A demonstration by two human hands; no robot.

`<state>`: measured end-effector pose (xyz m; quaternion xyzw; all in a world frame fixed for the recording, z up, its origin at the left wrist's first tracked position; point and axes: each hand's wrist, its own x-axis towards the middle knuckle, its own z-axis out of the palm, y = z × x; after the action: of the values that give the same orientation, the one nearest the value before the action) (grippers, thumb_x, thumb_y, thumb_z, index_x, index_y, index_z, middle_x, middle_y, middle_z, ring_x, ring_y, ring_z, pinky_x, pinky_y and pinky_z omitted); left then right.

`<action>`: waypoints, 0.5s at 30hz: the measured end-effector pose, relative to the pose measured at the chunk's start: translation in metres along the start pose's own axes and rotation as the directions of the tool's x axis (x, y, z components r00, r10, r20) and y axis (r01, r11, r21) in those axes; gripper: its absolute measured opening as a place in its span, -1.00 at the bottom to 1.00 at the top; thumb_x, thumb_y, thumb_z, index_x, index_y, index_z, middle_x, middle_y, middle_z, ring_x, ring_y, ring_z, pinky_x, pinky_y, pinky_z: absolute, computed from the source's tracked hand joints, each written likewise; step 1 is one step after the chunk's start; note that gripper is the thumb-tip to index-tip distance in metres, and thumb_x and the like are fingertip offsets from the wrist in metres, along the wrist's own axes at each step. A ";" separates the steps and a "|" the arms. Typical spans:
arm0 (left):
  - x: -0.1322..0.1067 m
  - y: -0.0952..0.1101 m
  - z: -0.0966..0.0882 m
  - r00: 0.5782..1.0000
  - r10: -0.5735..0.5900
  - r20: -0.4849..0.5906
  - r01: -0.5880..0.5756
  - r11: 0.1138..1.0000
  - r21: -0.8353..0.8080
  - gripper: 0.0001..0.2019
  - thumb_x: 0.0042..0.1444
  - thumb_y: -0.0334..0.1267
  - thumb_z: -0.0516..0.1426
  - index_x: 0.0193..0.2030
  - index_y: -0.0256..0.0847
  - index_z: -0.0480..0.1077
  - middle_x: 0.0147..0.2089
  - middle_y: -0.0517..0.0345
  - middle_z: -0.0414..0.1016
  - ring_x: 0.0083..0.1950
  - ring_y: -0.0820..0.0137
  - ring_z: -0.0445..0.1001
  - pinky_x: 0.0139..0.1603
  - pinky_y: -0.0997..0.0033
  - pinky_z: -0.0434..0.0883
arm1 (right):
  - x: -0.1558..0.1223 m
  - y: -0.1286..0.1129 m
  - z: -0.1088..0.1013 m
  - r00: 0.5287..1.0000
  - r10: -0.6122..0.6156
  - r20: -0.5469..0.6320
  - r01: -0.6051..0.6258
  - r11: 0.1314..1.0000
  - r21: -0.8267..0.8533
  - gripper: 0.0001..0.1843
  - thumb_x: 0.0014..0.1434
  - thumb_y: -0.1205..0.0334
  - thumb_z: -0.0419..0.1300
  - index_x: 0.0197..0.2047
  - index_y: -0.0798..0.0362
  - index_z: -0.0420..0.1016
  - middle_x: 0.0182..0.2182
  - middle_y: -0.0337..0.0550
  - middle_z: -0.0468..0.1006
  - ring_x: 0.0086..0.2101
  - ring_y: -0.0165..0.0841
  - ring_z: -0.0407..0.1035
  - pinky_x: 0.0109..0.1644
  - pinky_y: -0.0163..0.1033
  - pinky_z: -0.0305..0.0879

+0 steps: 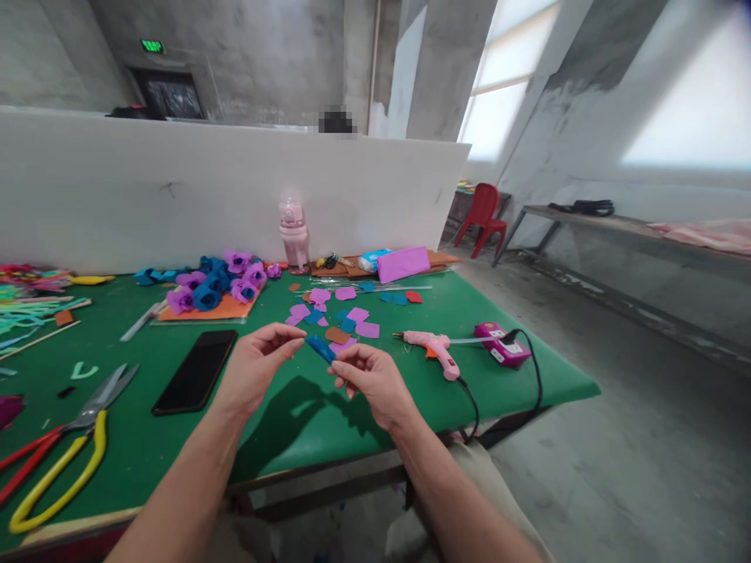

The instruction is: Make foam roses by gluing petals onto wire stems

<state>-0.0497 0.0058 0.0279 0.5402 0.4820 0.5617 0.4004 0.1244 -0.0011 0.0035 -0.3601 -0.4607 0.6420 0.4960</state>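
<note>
A small rolled or folded blue piece of crepe paper is held above the green table between my hands. My right hand pinches its lower right end between thumb and fingers. At its upper left end, my left hand has thumb and index finger pinched together, their tips at the paper's edge. Just beyond lie scattered purple paper petals, with blue, brown and red cut pieces among them. A pink hot glue gun rests right of my right hand.
A black phone and large scissors lie to the left. Purple and blue paper flowers sit on orange paper behind. A pink bottle stands by the white board. The glue gun's cord runs to a magenta power box.
</note>
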 end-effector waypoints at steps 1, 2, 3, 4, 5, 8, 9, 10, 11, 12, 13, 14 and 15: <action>0.000 0.001 0.000 1.000 0.003 0.010 -0.003 1.000 0.021 -0.85 -0.16 -0.26 0.28 -0.38 -0.22 0.51 -0.41 0.13 0.47 -0.38 0.44 0.36 -0.35 0.52 0.29 | 0.000 0.000 0.000 1.000 0.007 0.006 -0.007 1.000 0.005 -0.77 -0.16 0.18 0.31 -0.44 0.12 0.42 -0.54 -0.22 0.51 -0.60 -0.52 0.31 -0.64 -0.46 0.15; -0.001 0.001 0.001 1.000 0.011 0.018 -0.011 0.999 0.038 -0.85 -0.16 -0.26 0.28 -0.39 -0.21 0.51 -0.40 0.12 0.48 -0.36 0.42 0.37 -0.33 0.50 0.30 | -0.001 0.000 0.000 1.000 0.012 0.010 -0.012 1.000 0.008 -0.77 -0.16 0.18 0.32 -0.44 0.12 0.42 -0.54 -0.22 0.51 -0.60 -0.52 0.31 -0.64 -0.46 0.14; -0.001 0.001 0.001 0.999 0.023 0.023 -0.024 0.998 0.051 -0.86 -0.16 -0.26 0.27 -0.40 -0.21 0.51 -0.40 0.11 0.48 -0.36 0.40 0.37 -0.32 0.49 0.30 | -0.001 0.000 0.000 1.000 0.016 0.015 -0.016 1.000 0.010 -0.76 -0.16 0.17 0.32 -0.44 0.12 0.42 -0.54 -0.23 0.51 -0.60 -0.52 0.31 -0.64 -0.47 0.15; -0.001 0.001 0.002 0.999 0.036 0.025 -0.037 0.998 0.059 -0.87 -0.15 -0.25 0.27 -0.41 -0.20 0.50 -0.42 0.12 0.47 -0.37 0.40 0.37 -0.33 0.49 0.30 | -0.001 0.000 0.000 1.000 0.020 0.019 -0.020 1.000 0.013 -0.76 -0.16 0.17 0.32 -0.44 0.12 0.42 -0.55 -0.23 0.51 -0.61 -0.53 0.31 -0.65 -0.47 0.15; -0.002 0.001 0.002 0.999 0.047 0.025 -0.049 0.997 0.066 -0.88 -0.15 -0.25 0.27 -0.43 -0.20 0.50 -0.43 0.13 0.46 -0.38 0.41 0.36 -0.34 0.49 0.29 | -0.001 0.000 0.000 1.000 0.021 0.022 -0.022 1.000 0.016 -0.76 -0.16 0.17 0.32 -0.44 0.12 0.42 -0.55 -0.23 0.51 -0.61 -0.53 0.31 -0.65 -0.47 0.15; -0.003 0.001 0.003 0.998 0.066 0.020 -0.068 0.995 0.076 -0.90 -0.13 -0.24 0.26 -0.46 -0.20 0.47 -0.46 0.17 0.43 -0.41 0.44 0.32 -0.37 0.51 0.27 | 0.000 0.001 0.000 0.999 0.022 0.027 -0.023 0.999 0.031 -0.76 -0.16 0.17 0.33 -0.44 0.13 0.43 -0.56 -0.23 0.51 -0.61 -0.53 0.31 -0.65 -0.48 0.15; -0.003 0.002 0.003 0.997 0.071 0.020 -0.072 0.995 0.076 -0.90 -0.13 -0.25 0.26 -0.46 -0.21 0.46 -0.46 0.17 0.42 -0.41 0.45 0.31 -0.37 0.51 0.26 | 0.000 0.001 0.000 0.999 0.023 0.028 -0.024 0.999 0.036 -0.76 -0.16 0.18 0.33 -0.44 0.13 0.43 -0.56 -0.23 0.51 -0.61 -0.53 0.31 -0.65 -0.48 0.14; -0.003 0.002 0.003 0.997 0.073 0.022 -0.075 0.994 0.074 -0.89 -0.13 -0.25 0.25 -0.46 -0.21 0.46 -0.47 0.18 0.41 -0.42 0.45 0.30 -0.38 0.51 0.26 | 0.000 0.000 0.000 0.999 0.026 0.028 -0.027 0.999 0.042 -0.77 -0.16 0.18 0.33 -0.45 0.13 0.43 -0.56 -0.24 0.50 -0.61 -0.54 0.31 -0.65 -0.48 0.14; -0.003 0.002 0.003 0.997 0.073 0.024 -0.075 0.995 0.073 -0.89 -0.12 -0.24 0.25 -0.46 -0.21 0.45 -0.47 0.18 0.40 -0.43 0.45 0.29 -0.38 0.51 0.25 | 0.000 0.000 0.000 0.999 0.030 0.027 -0.032 0.998 0.047 -0.77 -0.16 0.19 0.33 -0.45 0.13 0.43 -0.57 -0.24 0.50 -0.61 -0.54 0.30 -0.65 -0.49 0.15; -0.003 0.002 0.003 0.997 0.070 0.026 -0.072 0.995 0.074 -0.88 -0.12 -0.24 0.25 -0.45 -0.22 0.45 -0.48 0.18 0.39 -0.43 0.45 0.29 -0.39 0.51 0.25 | 0.000 0.000 0.000 0.999 0.035 0.026 -0.036 0.998 0.053 -0.77 -0.17 0.19 0.33 -0.45 0.14 0.43 -0.57 -0.24 0.50 -0.62 -0.54 0.30 -0.65 -0.49 0.15; -0.003 0.002 0.003 0.997 0.065 0.030 -0.067 0.995 0.079 -0.88 -0.11 -0.23 0.24 -0.45 -0.22 0.44 -0.48 0.19 0.38 -0.43 0.46 0.29 -0.39 0.51 0.25 | -0.001 0.000 0.000 0.999 0.040 0.025 -0.042 0.997 0.058 -0.76 -0.17 0.20 0.34 -0.46 0.14 0.42 -0.58 -0.24 0.50 -0.62 -0.55 0.30 -0.65 -0.48 0.15; -0.003 0.002 0.003 0.998 0.058 0.031 -0.061 0.995 0.084 -0.87 -0.10 -0.22 0.23 -0.44 -0.23 0.43 -0.49 0.19 0.37 -0.43 0.46 0.29 -0.39 0.51 0.25 | -0.001 0.000 0.001 0.999 0.044 0.024 -0.045 0.997 0.064 -0.76 -0.18 0.19 0.34 -0.46 0.14 0.42 -0.58 -0.24 0.49 -0.62 -0.55 0.29 -0.64 -0.48 0.17; -0.002 0.002 0.004 0.998 0.054 0.025 -0.056 0.995 0.080 -0.86 -0.10 -0.21 0.23 -0.43 -0.23 0.42 -0.48 0.20 0.37 -0.43 0.47 0.29 -0.38 0.51 0.26 | -0.001 0.000 0.001 0.999 0.044 0.020 -0.046 0.996 0.072 -0.75 -0.19 0.19 0.34 -0.46 0.14 0.42 -0.58 -0.24 0.49 -0.62 -0.54 0.29 -0.63 -0.48 0.18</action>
<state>-0.0455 0.0040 0.0289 0.5753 0.4847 0.5465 0.3680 0.1240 -0.0018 0.0040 -0.3462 -0.4335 0.6726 0.4897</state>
